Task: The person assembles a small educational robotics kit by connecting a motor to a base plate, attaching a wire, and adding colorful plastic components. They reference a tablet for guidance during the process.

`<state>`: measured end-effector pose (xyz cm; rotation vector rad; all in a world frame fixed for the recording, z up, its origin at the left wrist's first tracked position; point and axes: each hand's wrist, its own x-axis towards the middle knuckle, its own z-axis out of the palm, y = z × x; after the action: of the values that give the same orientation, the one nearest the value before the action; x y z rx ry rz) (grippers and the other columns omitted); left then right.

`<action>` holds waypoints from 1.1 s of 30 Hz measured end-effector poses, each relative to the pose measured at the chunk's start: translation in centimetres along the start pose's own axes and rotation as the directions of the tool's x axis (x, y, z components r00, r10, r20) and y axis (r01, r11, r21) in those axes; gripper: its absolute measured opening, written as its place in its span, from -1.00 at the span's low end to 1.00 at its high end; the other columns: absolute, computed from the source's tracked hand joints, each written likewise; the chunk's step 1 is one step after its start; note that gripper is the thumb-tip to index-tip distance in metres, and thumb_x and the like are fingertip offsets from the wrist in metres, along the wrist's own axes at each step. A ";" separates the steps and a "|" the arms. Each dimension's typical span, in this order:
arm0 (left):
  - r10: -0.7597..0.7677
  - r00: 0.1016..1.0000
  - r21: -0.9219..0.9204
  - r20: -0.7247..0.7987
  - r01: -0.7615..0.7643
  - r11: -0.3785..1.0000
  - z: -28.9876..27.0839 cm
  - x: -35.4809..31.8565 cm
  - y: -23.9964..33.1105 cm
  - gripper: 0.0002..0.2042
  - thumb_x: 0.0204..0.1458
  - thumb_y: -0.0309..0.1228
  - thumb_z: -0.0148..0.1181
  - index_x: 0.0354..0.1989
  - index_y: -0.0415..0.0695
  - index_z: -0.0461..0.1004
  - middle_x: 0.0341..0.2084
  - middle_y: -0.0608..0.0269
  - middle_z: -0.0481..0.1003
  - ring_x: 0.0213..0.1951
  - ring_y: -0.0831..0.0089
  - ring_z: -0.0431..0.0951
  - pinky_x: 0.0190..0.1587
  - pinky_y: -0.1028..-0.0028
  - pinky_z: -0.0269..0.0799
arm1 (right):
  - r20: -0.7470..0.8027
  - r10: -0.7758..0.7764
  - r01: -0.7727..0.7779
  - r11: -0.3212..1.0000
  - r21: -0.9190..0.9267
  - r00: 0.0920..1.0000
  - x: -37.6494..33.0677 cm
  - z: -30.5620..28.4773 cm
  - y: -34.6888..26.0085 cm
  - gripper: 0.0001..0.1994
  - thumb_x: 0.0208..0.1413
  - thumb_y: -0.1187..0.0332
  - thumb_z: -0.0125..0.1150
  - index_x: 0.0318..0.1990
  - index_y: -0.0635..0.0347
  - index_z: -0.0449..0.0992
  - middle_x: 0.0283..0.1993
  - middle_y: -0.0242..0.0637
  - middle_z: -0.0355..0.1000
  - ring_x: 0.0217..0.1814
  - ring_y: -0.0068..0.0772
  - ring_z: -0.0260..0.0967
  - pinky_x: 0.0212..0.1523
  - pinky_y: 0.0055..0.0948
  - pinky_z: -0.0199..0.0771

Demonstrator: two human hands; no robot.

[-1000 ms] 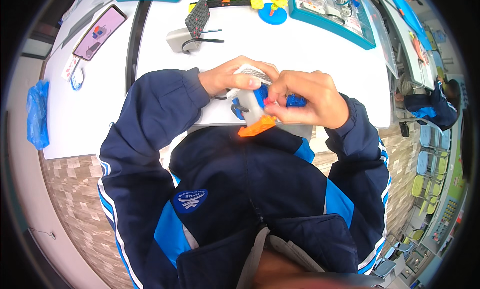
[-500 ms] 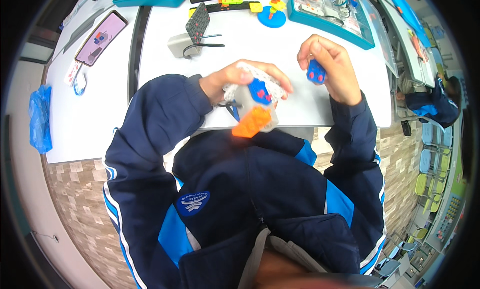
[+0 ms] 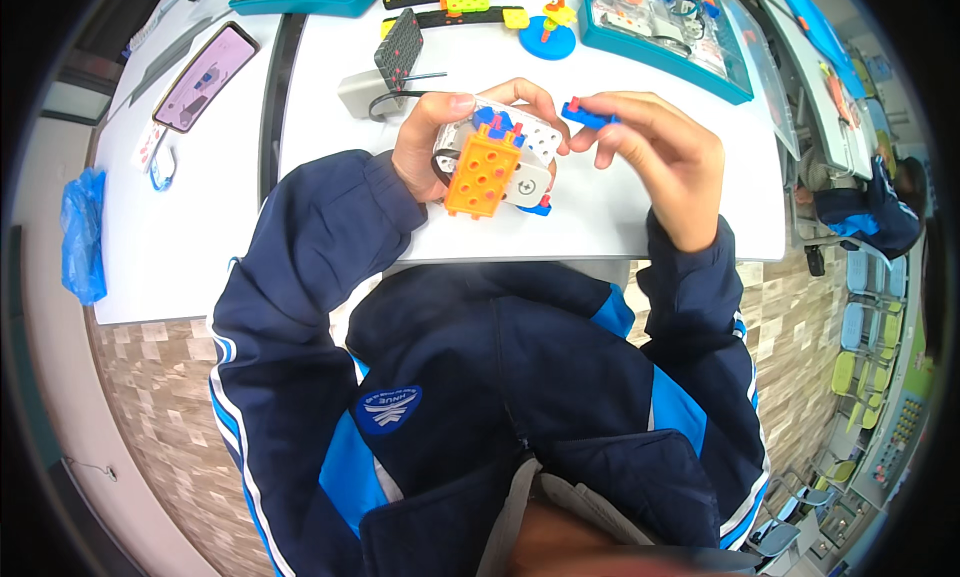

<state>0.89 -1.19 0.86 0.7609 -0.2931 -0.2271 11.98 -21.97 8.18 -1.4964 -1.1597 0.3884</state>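
My left hand (image 3: 420, 142) is closed round a small toy-kit assembly above the table's near edge. Its parts are a white perforated plate (image 3: 541, 137), a grey block (image 3: 530, 185), blue pieces with red pegs, and an orange perforated block (image 3: 482, 177) on the side toward me. A black cable loops by the palm. Just to the right, my right hand (image 3: 675, 147) pinches a blue building piece (image 3: 590, 118) with red pegs between thumb and fingers. That piece is apart from the assembly, close to my left fingertips.
Beyond my hands stand a grey box (image 3: 360, 94) with a cable and a black perforated plate (image 3: 400, 47). A round blue base (image 3: 547, 39) and a teal parts tray (image 3: 738, 84) lie farther back. A phone (image 3: 205, 77) lies left. Another person (image 3: 870, 212) is at far right.
The assembly has turned in my left hand, so the orange block now stands upright. My right hand has moved left toward it, tilting the blue piece sideways. The phone's picture has changed.
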 end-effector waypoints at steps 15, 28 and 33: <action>0.116 0.989 0.367 -0.092 -0.075 0.927 0.9 0.4 -0.1 -0.32 -0.21 0.17 0.19 -0.02 -0.10 0.32 -0.02 -0.02 0.37 0.05 0.23 0.45 0.14 0.27 0.38 | 0.049 -0.369 0.295 0.650 -0.701 0.928 -2.2 3.1 -2.1 -0.73 -0.20 0.64 0.43 -0.25 0.32 0.60 -0.28 -0.21 0.51 -0.33 -0.32 0.53 -0.36 -0.47 0.54; 0.097 0.995 0.120 0.007 -0.098 0.988 -0.2 0.3 -0.2 -0.39 -0.08 0.09 0.03 0.00 -0.18 0.36 0.02 -0.08 0.44 0.02 0.20 0.53 0.15 0.31 0.39 | -0.207 -0.177 0.083 0.914 -0.396 0.962 -2.5 1.8 -0.5 -0.76 -0.05 0.60 0.37 -0.20 0.30 0.50 -0.35 -0.27 0.52 -0.44 -0.50 0.51 -0.41 -0.58 0.48; 0.104 0.992 0.224 -0.067 -0.087 0.971 0.0 0.2 -0.2 -0.36 -0.09 0.09 0.06 0.04 -0.18 0.34 0.02 -0.05 0.46 0.02 0.25 0.53 0.13 0.35 0.41 | 0.011 -0.333 0.232 0.633 -0.739 0.943 -1.6 1.6 -0.8 -0.70 -0.17 0.62 0.41 -0.19 0.24 0.61 -0.43 -0.31 0.41 -0.53 -0.46 0.35 -0.49 -0.50 0.37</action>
<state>1.04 -1.37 0.76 0.9709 -0.2824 -0.0734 9.62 -22.51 7.88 -1.9335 -1.5148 -0.4662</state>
